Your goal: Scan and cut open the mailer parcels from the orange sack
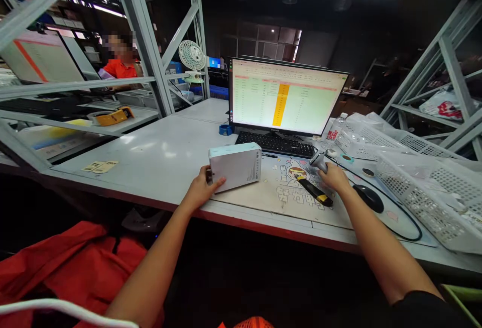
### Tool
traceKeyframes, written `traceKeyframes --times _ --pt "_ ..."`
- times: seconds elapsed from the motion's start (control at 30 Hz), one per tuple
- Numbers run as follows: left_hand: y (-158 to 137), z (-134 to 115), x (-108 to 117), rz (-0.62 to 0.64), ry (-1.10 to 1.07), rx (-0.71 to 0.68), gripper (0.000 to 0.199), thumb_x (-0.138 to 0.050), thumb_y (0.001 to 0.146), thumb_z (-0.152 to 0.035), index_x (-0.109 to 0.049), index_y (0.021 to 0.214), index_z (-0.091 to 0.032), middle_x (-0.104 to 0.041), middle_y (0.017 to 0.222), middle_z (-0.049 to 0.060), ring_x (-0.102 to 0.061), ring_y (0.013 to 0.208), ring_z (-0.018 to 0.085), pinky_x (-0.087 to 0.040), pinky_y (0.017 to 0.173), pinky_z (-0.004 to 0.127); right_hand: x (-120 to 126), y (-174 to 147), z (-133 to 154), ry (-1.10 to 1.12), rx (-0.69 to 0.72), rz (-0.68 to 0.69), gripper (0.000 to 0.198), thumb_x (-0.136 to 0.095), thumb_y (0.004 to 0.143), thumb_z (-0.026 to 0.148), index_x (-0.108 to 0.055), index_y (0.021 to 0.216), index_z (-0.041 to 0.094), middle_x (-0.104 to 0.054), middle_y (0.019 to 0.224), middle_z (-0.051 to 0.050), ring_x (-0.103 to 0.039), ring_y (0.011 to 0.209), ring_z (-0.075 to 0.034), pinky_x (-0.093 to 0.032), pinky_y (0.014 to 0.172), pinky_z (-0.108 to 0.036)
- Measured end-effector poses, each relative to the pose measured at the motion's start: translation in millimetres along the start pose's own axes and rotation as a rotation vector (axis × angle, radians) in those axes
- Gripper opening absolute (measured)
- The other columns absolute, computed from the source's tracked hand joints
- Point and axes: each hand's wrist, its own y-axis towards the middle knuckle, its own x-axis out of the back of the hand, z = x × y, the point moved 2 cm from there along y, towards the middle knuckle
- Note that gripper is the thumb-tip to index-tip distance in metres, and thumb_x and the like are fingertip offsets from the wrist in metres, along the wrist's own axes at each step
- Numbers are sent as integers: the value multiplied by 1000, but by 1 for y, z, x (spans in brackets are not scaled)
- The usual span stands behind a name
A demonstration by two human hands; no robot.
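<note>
My left hand (205, 187) grips a flat white box (237, 168) by its left end, thumb on the front face. The box is held on edge, slightly tilted, near the front of the desk mat. My right hand (335, 177) is wrapped round the handle of a grey barcode scanner (319, 159), whose head points left toward the box. Just left of that hand lies a yellow and black utility knife (313, 191) on the printed desk mat (263, 201). A black mouse (368, 198) rests right of my right wrist.
Behind the box stand a black keyboard (276, 143) and a monitor (286, 98) showing a spreadsheet. White perforated baskets (414, 212) and a plastic bottle (337, 127) are on the right. Paper labels (101, 167) and a blue tape roll (226, 129) lie leftward. A person (122, 67) sits beyond the metal frame.
</note>
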Motion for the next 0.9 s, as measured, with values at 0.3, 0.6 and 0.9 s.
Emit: traceKeyframes --times 0.3,0.6,0.9 --pt "-3 8 2 -3 5 58 79 -88 66 -62 -58 129 -24 -76 115 13 -72 109 37 -58 96 48 -8 16 59 31 21 -106 50 -46 103 35 -54 144 8 -61 137 -29 -56 132 -39 -46 105 -47" --pt "0 16 -1 59 57 47 74 -86 67 -64 -63 122 -22 -73 122 16 -68 114 40 -58 94 49 -47 76 125 106 -3 219 83 -57 95 18 -20 169 9 -63 141 -27 -62 130 -36 -48 109 -46" --pt "-2 14 2 84 29 42 77 -86 68 -61 -61 131 -23 -71 130 15 -66 120 40 -54 104 50 -37 76 127 175 37 261 84 -59 96 19 -21 170 9 -53 151 -31 -53 141 -43 -40 118 -57"
